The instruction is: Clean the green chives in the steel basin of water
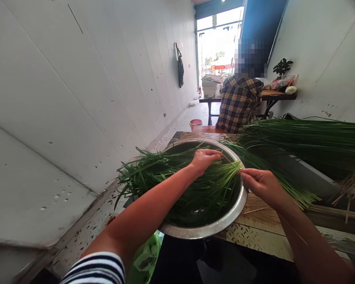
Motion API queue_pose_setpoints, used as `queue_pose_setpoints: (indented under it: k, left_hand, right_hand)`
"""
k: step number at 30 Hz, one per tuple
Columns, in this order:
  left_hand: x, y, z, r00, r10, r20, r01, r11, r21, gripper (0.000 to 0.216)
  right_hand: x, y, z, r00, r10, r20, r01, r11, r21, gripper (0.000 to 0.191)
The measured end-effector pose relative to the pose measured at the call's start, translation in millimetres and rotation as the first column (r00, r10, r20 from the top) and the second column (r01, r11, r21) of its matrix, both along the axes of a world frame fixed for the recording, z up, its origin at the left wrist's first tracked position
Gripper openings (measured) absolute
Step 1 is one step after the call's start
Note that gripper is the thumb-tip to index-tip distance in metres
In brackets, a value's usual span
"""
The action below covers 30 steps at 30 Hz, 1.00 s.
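My left hand (205,159) is closed in a pinch on one end of a thin wooden skewer (225,157), above a large metal basin (205,232). My right hand (260,184) is closed too, its fingertips pinching at the skewer's other end by the basin's right rim. Between the hands, the pale stem ends of a bunch of garlic chives (232,169) gather along the skewer. Whether each stem is pierced is too small to tell. Their green leaves (148,167) fill the basin and hang over its left rim.
More chives (310,136) lie piled at the right, beside loose skewers (352,193) on the wooden table (258,221). A green plastic bag (146,258) is below the basin. A person in a plaid shirt (239,102) sits ahead at another table. A wall (77,98) runs along the left.
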State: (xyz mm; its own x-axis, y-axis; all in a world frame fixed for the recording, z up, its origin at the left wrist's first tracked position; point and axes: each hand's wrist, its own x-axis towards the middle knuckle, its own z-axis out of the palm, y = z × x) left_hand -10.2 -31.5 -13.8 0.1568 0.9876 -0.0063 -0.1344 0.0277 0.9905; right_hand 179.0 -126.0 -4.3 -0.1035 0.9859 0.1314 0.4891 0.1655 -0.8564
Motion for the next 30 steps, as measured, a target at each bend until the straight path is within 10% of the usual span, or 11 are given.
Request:
queue_pose_setpoints:
  k: [30]
  left_hand:
    - [5.3,-4.2,1.5,0.99,0.095,-0.101,-0.081,0.988,0.131,0.012]
  right_hand:
    - [1.6,2.0,-5.7,1.0,-0.006,0.023,0.005,0.999,0.053,0.037]
